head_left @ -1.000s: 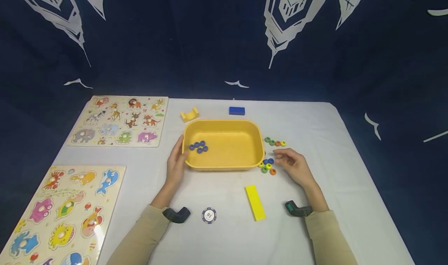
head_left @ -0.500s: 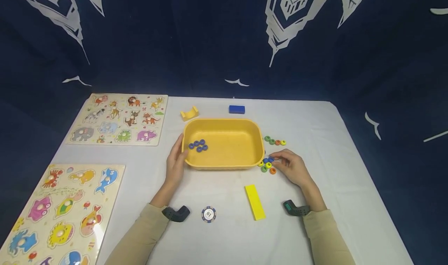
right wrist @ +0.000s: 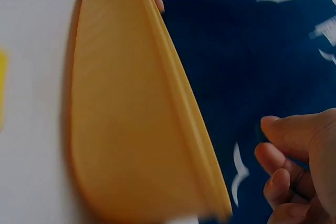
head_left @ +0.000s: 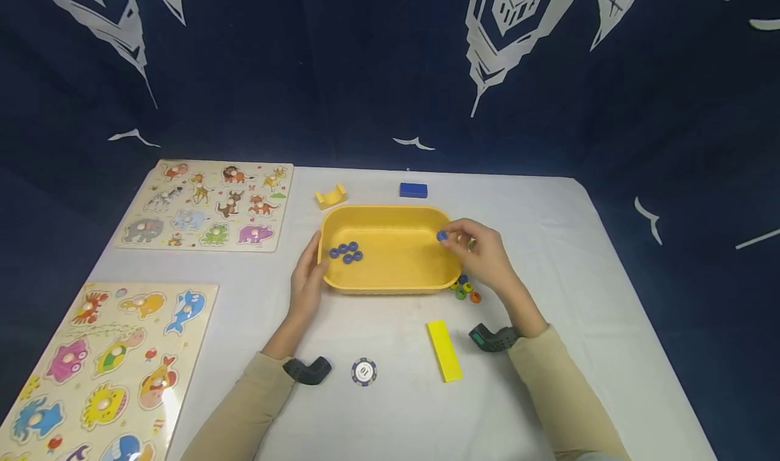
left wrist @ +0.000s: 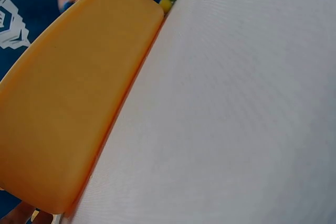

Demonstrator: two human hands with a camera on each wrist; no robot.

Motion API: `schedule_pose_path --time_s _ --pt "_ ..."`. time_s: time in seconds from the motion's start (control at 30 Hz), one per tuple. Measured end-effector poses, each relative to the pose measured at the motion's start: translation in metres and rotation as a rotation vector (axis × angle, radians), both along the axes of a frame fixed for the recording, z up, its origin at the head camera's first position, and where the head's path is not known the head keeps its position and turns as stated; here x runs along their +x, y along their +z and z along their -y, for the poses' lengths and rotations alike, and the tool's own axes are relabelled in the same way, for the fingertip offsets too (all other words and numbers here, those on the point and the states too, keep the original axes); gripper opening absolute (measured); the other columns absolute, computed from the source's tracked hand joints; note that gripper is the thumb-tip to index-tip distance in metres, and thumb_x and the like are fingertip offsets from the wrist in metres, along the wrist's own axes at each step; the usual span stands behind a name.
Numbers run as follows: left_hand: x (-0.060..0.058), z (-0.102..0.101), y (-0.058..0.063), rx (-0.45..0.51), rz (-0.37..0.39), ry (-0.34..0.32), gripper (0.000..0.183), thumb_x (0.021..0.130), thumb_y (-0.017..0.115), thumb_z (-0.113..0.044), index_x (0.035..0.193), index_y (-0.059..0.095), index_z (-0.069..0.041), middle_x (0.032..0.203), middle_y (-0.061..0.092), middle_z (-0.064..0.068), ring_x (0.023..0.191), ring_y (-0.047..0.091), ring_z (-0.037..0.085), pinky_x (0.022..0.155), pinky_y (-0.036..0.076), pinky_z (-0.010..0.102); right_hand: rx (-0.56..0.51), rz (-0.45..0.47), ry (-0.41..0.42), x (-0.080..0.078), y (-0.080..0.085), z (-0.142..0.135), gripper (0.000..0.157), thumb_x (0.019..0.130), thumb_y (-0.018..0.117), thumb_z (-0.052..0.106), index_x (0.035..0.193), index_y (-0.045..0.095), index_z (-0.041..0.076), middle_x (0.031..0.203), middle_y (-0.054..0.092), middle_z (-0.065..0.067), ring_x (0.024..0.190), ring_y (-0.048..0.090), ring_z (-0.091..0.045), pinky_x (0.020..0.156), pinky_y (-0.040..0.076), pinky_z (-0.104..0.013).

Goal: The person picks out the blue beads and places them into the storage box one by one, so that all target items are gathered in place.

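While the right hand (head_left: 481, 254) pinched a blue bead (head_left: 442, 235) between thumb and finger over the right end of the yellow tray (head_left: 402, 254), the left hand (head_left: 307, 285) gripped the tray's left side, its thumb at the rim. Five blue beads (head_left: 344, 248) lay inside at the left; mixed beads (head_left: 467, 287) clustered just outside the near right corner. Nearer the person, beside a yellow block (head_left: 445, 351), a round chip (head_left: 364, 372) bore small digits resembling 10. Behind the tray sat a blue block (head_left: 413, 190); two animal puzzle boards (head_left: 204, 241) lay leftward.
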State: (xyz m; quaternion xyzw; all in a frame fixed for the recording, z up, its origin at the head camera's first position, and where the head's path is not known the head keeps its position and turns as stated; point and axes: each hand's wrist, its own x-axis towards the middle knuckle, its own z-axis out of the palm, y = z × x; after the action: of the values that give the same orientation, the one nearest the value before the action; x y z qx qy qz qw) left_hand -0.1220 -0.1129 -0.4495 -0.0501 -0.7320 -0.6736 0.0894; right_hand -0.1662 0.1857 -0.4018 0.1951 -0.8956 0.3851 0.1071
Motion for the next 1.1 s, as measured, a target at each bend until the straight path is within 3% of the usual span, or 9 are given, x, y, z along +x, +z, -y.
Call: schedule_pose_path --time_s 0.1,0.33,0.53,0.77,0.9,1.1 --pt "-0.001 0.000 -0.001 0.003 0.004 0.001 0.051 0.090 0.038 -0.001 0.139 0.025 -0.005 0.145 0.025 0.007 0.133 0.025 0.017 0.110 0.024 0.026 0.064 0.059 0.068 -0.016 0.005 0.031 0.018 0.081 0.064 0.023 0.095 0.064 0.012 0.075 0.059 0.004 0.058 0.045 -0.012 0.045 0.037 -0.020" --pt "-0.001 0.001 -0.003 0.003 0.014 -0.005 0.051 0.090 0.039 -0.003 0.139 0.025 -0.005 0.146 0.025 0.006 0.133 0.025 0.017 0.109 0.025 0.027 0.330 0.222 0.108 -0.040 -0.001 0.091 0.014 0.078 0.063 0.022 0.091 0.064 0.016 0.077 0.060 0.005 0.067 0.052 -0.011 0.056 0.044 -0.022" --pt "-0.002 0.001 -0.003 0.010 0.000 0.003 0.050 0.090 0.039 -0.002 0.139 0.026 -0.004 0.145 0.026 0.008 0.132 0.025 0.020 0.109 0.025 0.027 0.379 0.320 0.129 -0.046 -0.012 0.121 0.015 0.075 0.066 0.021 0.089 0.065 0.015 0.072 0.059 0.004 0.065 0.053 -0.011 0.053 0.044 -0.022" --pt "-0.001 -0.001 -0.002 0.021 -0.010 -0.004 0.050 0.090 0.039 -0.001 0.138 0.026 -0.002 0.145 0.026 0.010 0.133 0.025 0.019 0.109 0.023 0.024 0.344 0.362 0.213 -0.042 -0.022 0.126 0.019 0.077 0.064 0.013 0.096 0.066 0.010 0.077 0.061 0.001 0.069 0.051 -0.013 0.059 0.044 -0.021" --pt "0.000 -0.002 0.000 0.005 0.006 0.003 0.050 0.090 0.038 -0.002 0.139 0.027 -0.004 0.145 0.026 0.008 0.133 0.024 0.018 0.110 0.022 0.026 0.269 0.292 0.222 -0.033 -0.018 0.115 0.021 0.079 0.062 0.013 0.099 0.066 0.011 0.079 0.062 0.003 0.069 0.052 -0.011 0.061 0.046 -0.022" --pt "0.000 0.000 0.001 -0.028 0.025 0.015 0.050 0.090 0.039 -0.003 0.139 0.026 -0.005 0.145 0.026 0.007 0.133 0.025 0.019 0.110 0.024 0.029 0.000 0.123 0.202 -0.011 -0.010 0.066 0.021 0.081 0.064 0.018 0.101 0.065 0.011 0.078 0.062 0.006 0.058 0.048 -0.010 0.046 0.041 -0.021"
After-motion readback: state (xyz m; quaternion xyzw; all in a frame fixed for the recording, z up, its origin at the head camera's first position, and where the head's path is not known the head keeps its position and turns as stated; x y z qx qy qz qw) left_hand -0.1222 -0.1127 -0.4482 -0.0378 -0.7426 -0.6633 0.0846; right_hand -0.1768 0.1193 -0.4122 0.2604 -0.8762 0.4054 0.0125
